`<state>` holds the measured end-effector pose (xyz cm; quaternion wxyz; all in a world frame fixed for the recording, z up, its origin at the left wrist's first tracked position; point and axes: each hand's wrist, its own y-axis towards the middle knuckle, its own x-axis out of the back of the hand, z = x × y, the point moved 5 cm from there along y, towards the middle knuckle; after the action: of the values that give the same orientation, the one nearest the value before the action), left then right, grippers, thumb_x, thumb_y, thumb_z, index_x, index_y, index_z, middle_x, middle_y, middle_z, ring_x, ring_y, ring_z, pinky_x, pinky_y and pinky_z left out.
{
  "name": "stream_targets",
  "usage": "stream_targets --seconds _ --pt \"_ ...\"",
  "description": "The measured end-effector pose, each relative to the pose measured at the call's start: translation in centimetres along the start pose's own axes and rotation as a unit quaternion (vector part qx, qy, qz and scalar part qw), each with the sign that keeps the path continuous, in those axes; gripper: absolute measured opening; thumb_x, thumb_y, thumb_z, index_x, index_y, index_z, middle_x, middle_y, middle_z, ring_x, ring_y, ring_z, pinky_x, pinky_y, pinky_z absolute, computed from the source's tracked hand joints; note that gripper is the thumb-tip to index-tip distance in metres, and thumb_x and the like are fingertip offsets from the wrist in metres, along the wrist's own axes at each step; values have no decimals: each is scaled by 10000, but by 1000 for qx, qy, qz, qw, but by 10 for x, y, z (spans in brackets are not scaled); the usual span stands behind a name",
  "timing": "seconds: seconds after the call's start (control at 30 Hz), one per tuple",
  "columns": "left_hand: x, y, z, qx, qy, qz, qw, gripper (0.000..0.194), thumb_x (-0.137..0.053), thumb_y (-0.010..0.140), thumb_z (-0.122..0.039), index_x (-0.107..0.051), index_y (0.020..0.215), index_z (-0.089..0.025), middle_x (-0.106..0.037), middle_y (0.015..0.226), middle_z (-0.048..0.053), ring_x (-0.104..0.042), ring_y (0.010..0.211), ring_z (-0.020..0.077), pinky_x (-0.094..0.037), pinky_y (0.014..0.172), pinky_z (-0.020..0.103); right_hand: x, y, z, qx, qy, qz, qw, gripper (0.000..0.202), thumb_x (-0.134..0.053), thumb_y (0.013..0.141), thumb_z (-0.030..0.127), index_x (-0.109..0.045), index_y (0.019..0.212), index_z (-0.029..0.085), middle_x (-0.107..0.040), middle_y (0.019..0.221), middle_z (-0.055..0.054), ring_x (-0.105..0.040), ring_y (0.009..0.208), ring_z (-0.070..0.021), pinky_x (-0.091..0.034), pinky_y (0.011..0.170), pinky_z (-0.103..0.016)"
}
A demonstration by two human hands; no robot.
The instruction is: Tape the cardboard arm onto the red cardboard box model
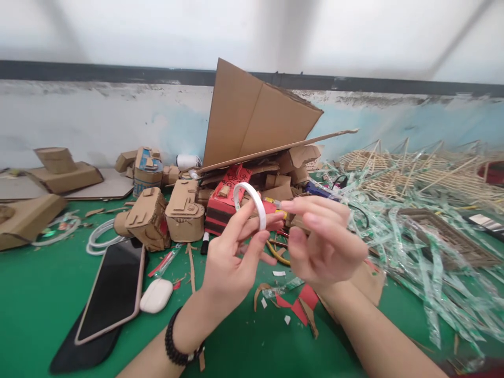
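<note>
My left hand (234, 260) pinches a thin white ring (259, 206), which looks like a narrow roll of tape, between thumb and fingers. The ring stands on edge, its hole partly visible. Just to the right, my right hand (325, 239) is raised with its fingers bent and the thumb apart from them. Nothing shows between its fingers, and its fingertips point at the ring without touching it. Below the hands lie red paper scraps (305, 304) and small cardboard strips.
A phone (112, 289) and a white earbud case (156, 295) lie on the green table (27, 310). Cardboard camera models (185, 210) stand behind them. A large cardboard piece (248, 115) leans at the back. Tangled clear-green tape (425, 262) and wooden sticks (378, 168) fill the right side.
</note>
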<state>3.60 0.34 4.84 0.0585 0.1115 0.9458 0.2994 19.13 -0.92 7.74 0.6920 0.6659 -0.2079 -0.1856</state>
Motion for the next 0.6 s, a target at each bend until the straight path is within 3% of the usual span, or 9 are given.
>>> stream_targets --seconds 0.2,0.33,0.47,0.6 --pt "9 0 -6 -65 108 -36 991 525 -651 1080 -177 -579 1586 -301 -790 1404 36 -852 1036 198 -741 715 213 -11 2 10 27 -14 50 998 482 -569 1029 131 -561 1476 313 -866 1160 -65 -765 1093 -276 -695 857 -504" --pt "11 1 -8 -73 137 -45 987 538 -645 1079 -159 -565 1599 -268 -776 1427 61 -837 1126 237 -737 694 206 -11 2 9 28 -1 74 997 482 -565 1026 120 -573 1474 298 -857 1149 -72 -756 1085 -271 -698 850 -481" --pt "8 4 -11 -89 166 -16 982 579 -629 1074 -112 -525 1621 -267 -770 1437 65 -806 1216 240 -730 737 196 -10 2 11 42 4 73 996 438 -617 997 81 -617 1399 255 -819 1068 -71 -748 1040 -250 -687 863 -430" --pt "7 5 -14 -123 207 -12 971 608 -640 1056 -84 -525 1615 -294 -781 1421 42 -813 1197 214 -727 838 216 -11 4 13 37 -37 52 997 324 -600 1025 124 -629 1287 312 -760 1012 -46 -752 918 -223 -697 783 -412"
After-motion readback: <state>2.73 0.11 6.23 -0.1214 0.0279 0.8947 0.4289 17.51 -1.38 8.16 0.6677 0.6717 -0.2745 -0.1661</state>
